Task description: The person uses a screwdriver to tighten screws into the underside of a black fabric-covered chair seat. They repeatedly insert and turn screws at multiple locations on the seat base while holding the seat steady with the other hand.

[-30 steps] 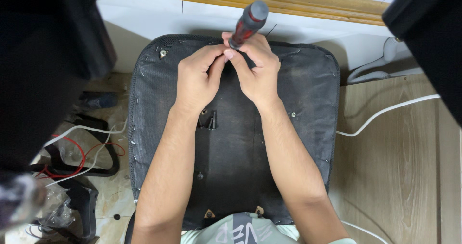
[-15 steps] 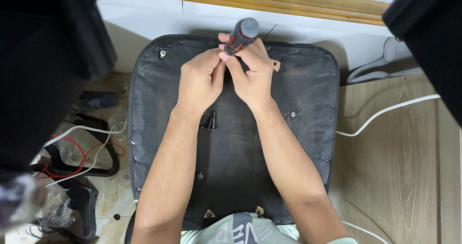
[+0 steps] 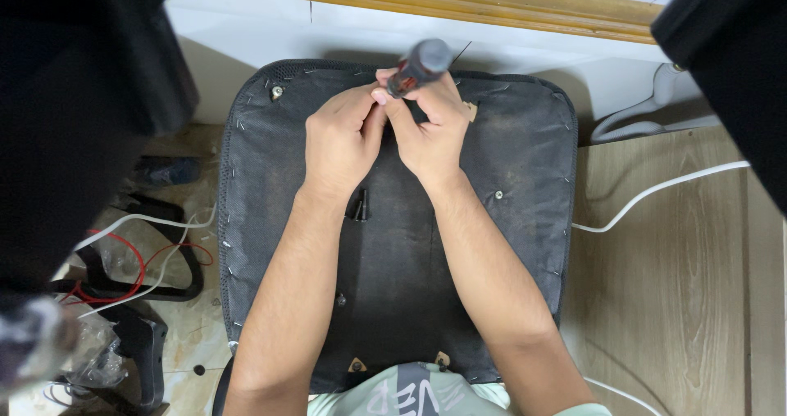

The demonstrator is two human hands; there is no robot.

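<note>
An upturned black chair seat, its fabric stapled along the rim, lies in front of me with bolts and holes showing. My right hand grips a screwdriver with a red and black handle, held nearly upright over the seat's far middle. My left hand rests beside it, fingertips pinched at the screwdriver's shaft near the tip. The tip itself is hidden behind my fingers. A small black part lies on the seat just below my left wrist.
A white cable runs across the wooden floor at the right. Red and white wires and a black chair base lie at the left. A white wall and wooden ledge run behind the seat. Dark blurred shapes fill both upper corners.
The screwdriver handle has tipped from leaning right to nearly upright, and both hands have shifted slightly toward the seat's far edge.
</note>
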